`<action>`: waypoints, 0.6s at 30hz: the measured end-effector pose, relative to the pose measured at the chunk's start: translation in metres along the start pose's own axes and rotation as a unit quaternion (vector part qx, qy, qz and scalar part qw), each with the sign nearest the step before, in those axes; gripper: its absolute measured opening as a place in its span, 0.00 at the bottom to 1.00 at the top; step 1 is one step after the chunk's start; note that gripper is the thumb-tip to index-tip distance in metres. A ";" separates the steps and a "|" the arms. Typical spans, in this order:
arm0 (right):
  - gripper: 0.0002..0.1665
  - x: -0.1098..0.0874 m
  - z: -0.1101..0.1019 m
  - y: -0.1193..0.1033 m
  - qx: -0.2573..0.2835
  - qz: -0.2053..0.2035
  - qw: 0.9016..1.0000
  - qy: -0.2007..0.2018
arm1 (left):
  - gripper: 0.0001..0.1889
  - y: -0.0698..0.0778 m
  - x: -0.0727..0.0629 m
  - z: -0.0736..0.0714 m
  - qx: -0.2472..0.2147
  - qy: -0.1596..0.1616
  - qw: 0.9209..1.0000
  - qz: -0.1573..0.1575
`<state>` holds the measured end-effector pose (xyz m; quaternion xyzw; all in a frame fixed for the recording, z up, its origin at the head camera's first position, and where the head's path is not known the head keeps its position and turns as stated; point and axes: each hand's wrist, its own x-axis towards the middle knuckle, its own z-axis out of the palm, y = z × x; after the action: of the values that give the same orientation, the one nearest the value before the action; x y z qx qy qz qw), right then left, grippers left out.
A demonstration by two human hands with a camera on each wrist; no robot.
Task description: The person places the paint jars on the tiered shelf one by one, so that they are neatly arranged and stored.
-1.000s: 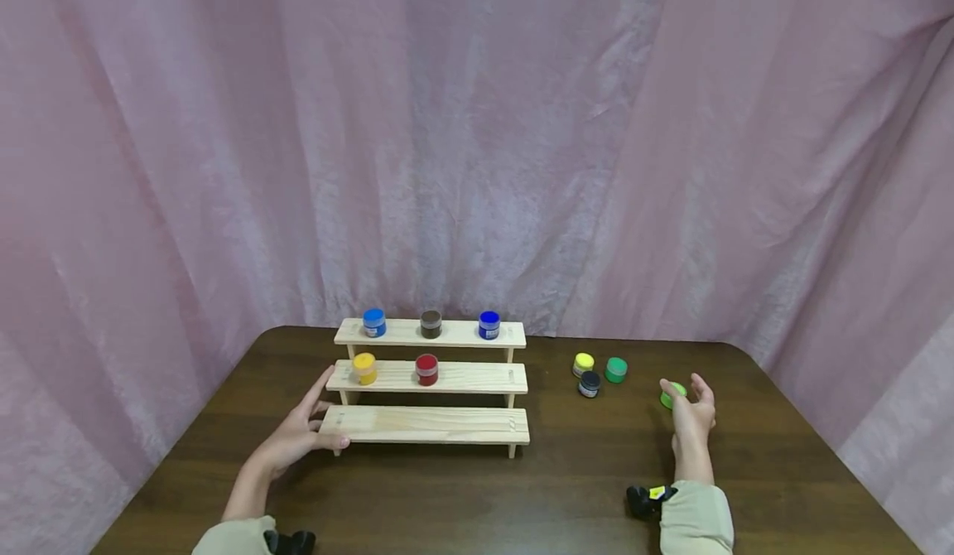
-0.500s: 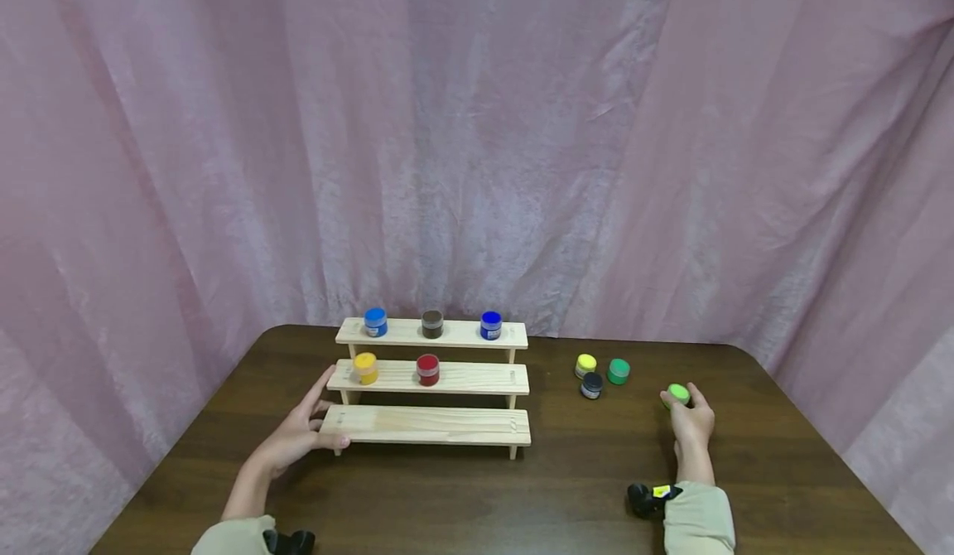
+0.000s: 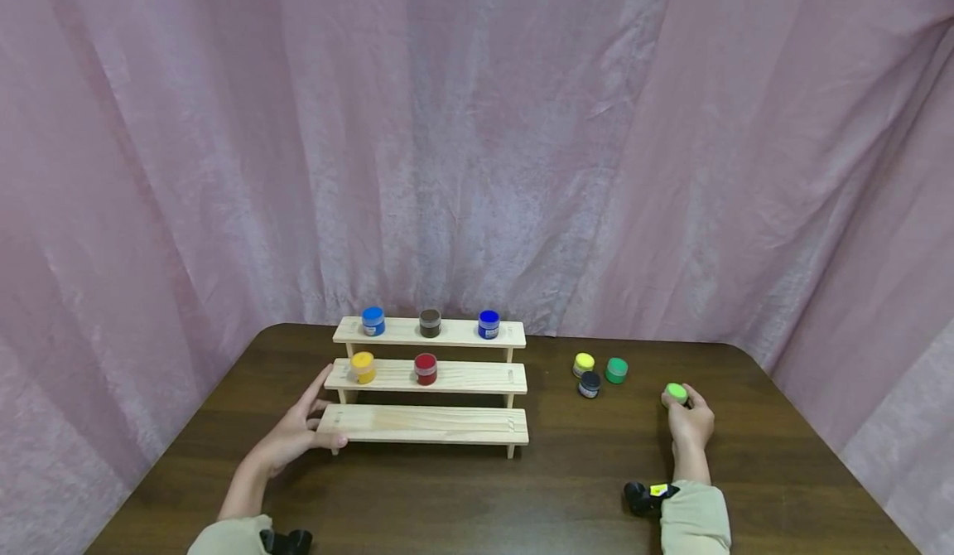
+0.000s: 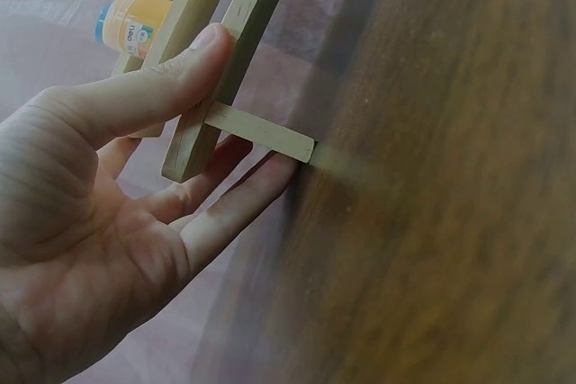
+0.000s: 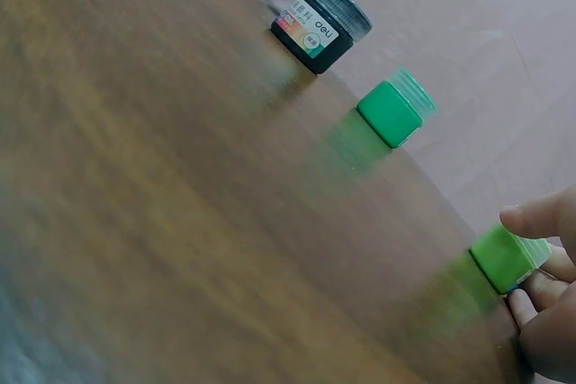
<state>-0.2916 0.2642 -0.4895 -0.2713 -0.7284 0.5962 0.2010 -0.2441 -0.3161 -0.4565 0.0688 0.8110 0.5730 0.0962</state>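
Note:
My left hand (image 3: pixel 289 441) holds the left end of a three-tier wooden display stand (image 3: pixel 432 424). In the left wrist view its thumb lies against the lowest shelf (image 4: pixel 255 29), with the other fingers behind and under the shelf, by a leg (image 4: pixel 261 132). At the right of the table, my right hand (image 3: pixel 691 424) pinches a light green paint jar (image 3: pixel 676 393) between thumb and fingers. In the right wrist view that jar (image 5: pixel 502 258) appears upright at table level; part of its lid is hidden by the hand.
Black (image 3: pixel 590 384), green (image 3: pixel 616 370) and yellow (image 3: pixel 584 364) paint jars stand between stand and right hand. Light blue (image 3: pixel 373 321), brown (image 3: pixel 430 323) and dark blue (image 3: pixel 489 324) jars occupy the top tier; orange-yellow (image 3: pixel 363 367) and red (image 3: pixel 426 369) the middle. A pink curtain (image 3: pixel 477 141) hangs behind.
The right hand's fingers have closed around the light green jar, which they flanked loosely a second ago. The left hand keeps its hold on the stand.

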 end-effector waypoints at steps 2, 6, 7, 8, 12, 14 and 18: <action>0.35 0.000 0.000 0.001 0.007 -0.002 1.000 0.008 | 0.65 0.000 0.000 0.000 -0.001 -0.002 1.000 0.001; 0.34 -0.001 0.002 0.002 0.029 0.002 0.999 0.034 | 0.65 -0.001 0.001 0.000 -0.003 -0.003 1.000 0.002; 0.33 -0.001 0.002 0.002 0.035 0.003 0.998 0.042 | 0.65 -0.001 0.001 0.000 -0.003 -0.003 1.000 0.003; 0.33 -0.001 0.003 0.003 0.046 0.003 0.998 0.049 | 0.65 -0.001 0.001 0.000 -0.003 -0.003 1.000 0.003; 0.32 -0.001 0.004 0.003 0.089 0.002 0.993 0.077 | 0.64 -0.001 0.001 -0.001 -0.004 -0.004 1.000 0.004; 0.32 -0.001 0.003 0.003 0.109 0.001 0.991 0.082 | 0.64 -0.001 0.001 -0.001 -0.004 -0.005 1.000 0.004; 0.31 -0.002 0.003 0.002 0.125 0.003 0.989 0.080 | 0.65 -0.001 0.000 0.000 -0.003 -0.002 1.000 0.002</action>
<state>-0.2919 0.2607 -0.4922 -0.2932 -0.6287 0.6597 0.2890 -0.2445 -0.3167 -0.4572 0.0715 0.8089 0.5754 0.0971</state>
